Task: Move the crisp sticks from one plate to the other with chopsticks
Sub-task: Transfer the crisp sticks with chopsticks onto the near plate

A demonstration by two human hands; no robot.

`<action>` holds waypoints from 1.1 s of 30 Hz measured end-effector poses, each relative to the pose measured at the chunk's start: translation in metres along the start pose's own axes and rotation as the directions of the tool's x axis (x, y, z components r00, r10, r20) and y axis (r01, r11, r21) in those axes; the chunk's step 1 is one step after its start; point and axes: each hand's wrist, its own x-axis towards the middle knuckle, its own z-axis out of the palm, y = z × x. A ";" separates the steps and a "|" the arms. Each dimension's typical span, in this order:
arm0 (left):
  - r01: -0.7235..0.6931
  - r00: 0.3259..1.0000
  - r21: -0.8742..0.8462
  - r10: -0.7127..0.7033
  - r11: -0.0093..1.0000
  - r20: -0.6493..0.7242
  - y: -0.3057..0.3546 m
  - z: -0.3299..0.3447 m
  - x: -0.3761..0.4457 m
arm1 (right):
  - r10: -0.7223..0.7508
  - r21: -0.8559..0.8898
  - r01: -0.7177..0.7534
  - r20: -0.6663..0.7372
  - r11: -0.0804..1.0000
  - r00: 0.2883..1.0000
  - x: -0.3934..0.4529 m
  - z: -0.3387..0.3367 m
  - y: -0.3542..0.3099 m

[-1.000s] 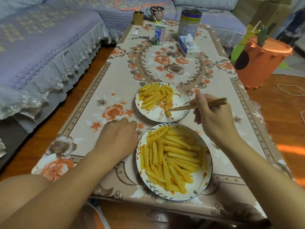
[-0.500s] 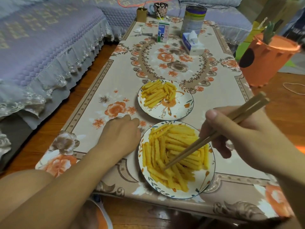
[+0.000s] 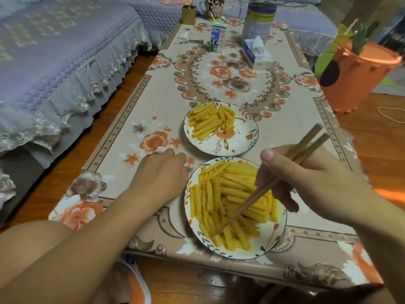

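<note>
head view, single frame. right hand grips a pair of wooden chopsticks, fingers and thumb curled round the shafts, thumb laid on top. the chopsticks slope from upper right, past the hand, down-left into the near plate. their tips sit among the crisp sticks in the lower-left part of that pile; whether a stick is caught between the tips cannot be told, the two tips read as one line there.

the near plate is a white floral-rimmed dish at the table's front edge, heaped with crisp sticks over most of its surface; bare patch at lower right. the right hand hovers over the plate's right rim, so the pile lies below and to the left of it.

far plate stands just beyond the near plate, rims close but apart. it carries a smaller heap of crisp sticks on its upper-left half; the rest of it is bare.

left hand rests on the flowered tablecloth just left of the near plate, fingers loosely curled, holding nothing; knuckles close to the plate rim, contact not resolvable.

far end of table: milk carton, tissue box, tall tin, mug, small brown box. lilac-covered sofa at left; orange bin on the floor at right.
</note>
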 end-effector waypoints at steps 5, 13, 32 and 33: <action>-0.001 1.000 0.013 0.001 1.000 0.000 0.001 -0.001 0.000 | -0.045 -0.003 0.045 -0.138 0.999 0.989 0.005 -0.016 -0.002; -0.031 0.999 0.009 0.031 0.999 -0.042 -0.002 0.006 0.000 | -0.010 0.090 0.089 -0.642 0.992 0.767 0.033 -0.018 0.034; 0.014 0.999 0.033 -0.016 0.999 0.045 0.000 0.000 0.004 | 0.254 0.381 0.059 -0.715 0.923 0.651 0.071 -0.027 0.055; 0.015 0.999 0.035 -0.016 0.999 0.047 0.000 0.000 0.004 | 0.276 0.410 0.056 -0.702 0.910 0.657 0.067 -0.033 0.054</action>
